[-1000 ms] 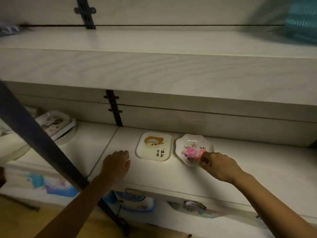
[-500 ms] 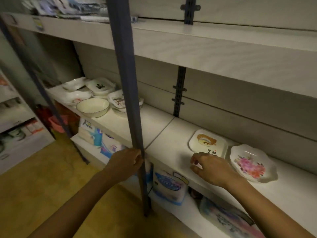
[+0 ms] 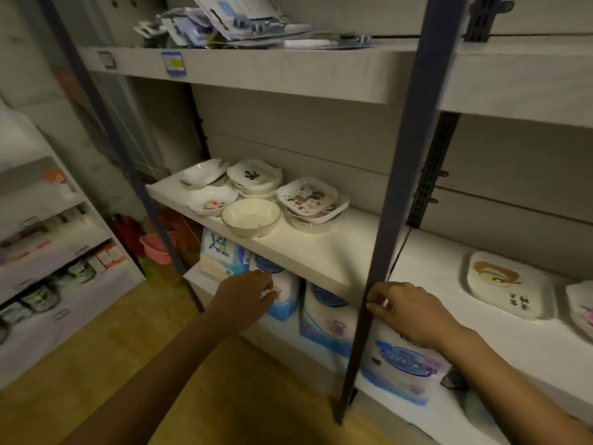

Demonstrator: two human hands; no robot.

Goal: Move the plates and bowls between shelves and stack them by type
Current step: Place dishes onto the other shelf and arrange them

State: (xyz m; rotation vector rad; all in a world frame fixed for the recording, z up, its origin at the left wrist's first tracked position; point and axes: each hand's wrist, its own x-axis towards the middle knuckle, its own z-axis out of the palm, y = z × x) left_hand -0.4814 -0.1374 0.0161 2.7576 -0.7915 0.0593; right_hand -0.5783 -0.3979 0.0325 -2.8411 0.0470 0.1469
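Bowl (image 3: 250, 216) up beyond left hand (image 3: 247, 293)

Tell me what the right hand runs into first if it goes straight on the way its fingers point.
The dark upright post of the rack. The right hand points left with its fingertips right beside the post. Whether they already touch it is unclear from this view.

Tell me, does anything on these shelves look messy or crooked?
Yes. The flat packets on the top shelf lie in a jumbled heap, some reaching right to the edge. Below, the square patterned plates sit tilted on a different-looking round dish, so that stack looks mixed and uneven.
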